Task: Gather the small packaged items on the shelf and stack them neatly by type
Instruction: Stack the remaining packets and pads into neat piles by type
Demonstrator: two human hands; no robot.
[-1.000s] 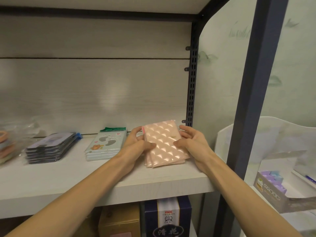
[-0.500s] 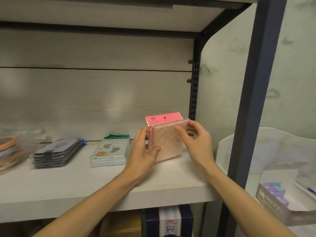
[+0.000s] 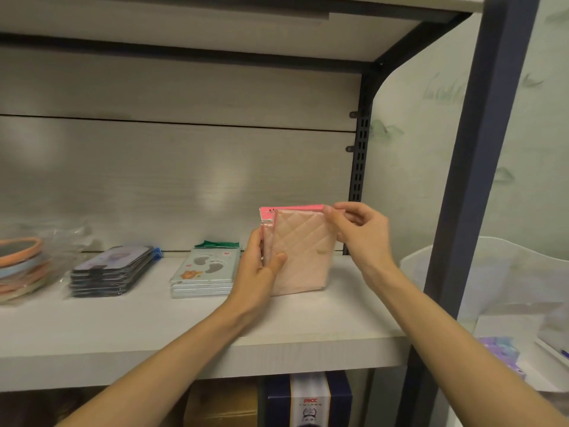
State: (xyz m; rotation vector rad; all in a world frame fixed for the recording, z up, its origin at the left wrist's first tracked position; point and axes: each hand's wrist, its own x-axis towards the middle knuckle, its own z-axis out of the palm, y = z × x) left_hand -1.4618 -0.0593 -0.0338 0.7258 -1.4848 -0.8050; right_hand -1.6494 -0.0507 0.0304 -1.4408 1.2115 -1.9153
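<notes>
Head camera looks at a white shelf [image 3: 123, 334] in a dark metal frame. Landmark for all positions: the pink quilted packets [image 3: 300, 257].

Pink quilted packets: a small bundle standing upright on its bottom edge on the shelf board, near the right end and close to the perforated rear upright [image 3: 358, 180]. Bright pink header cards show along the top edge. Exact count of packets cannot be told.

Left hand [image 3: 257, 272]: grips the left side of the bundle, thumb across the front face low down, fingers wrapped behind the left edge.

Right hand [image 3: 361, 232]: pinches the upper right corner of the bundle between thumb and fingertips, other fingers curled behind it.

Just left of the packets: flat stack of pale footprint-print packs [image 3: 204, 274], lying on the shelf, a green card edge showing at the rear. The left hand's back is close to it; contact cannot be told.

Further left: stack of dark flat packs [image 3: 107, 272], edges roughly aligned.

Far left, at the frame edge: round orange-rimmed items in clear wrap [image 3: 23, 266], piled.

Below the packets, under the shelf board: a navy and white box [image 3: 308, 399] and a brown carton [image 3: 223, 405].

Right of the packets, beyond the front post: a translucent white bin [image 3: 492, 272].
</notes>
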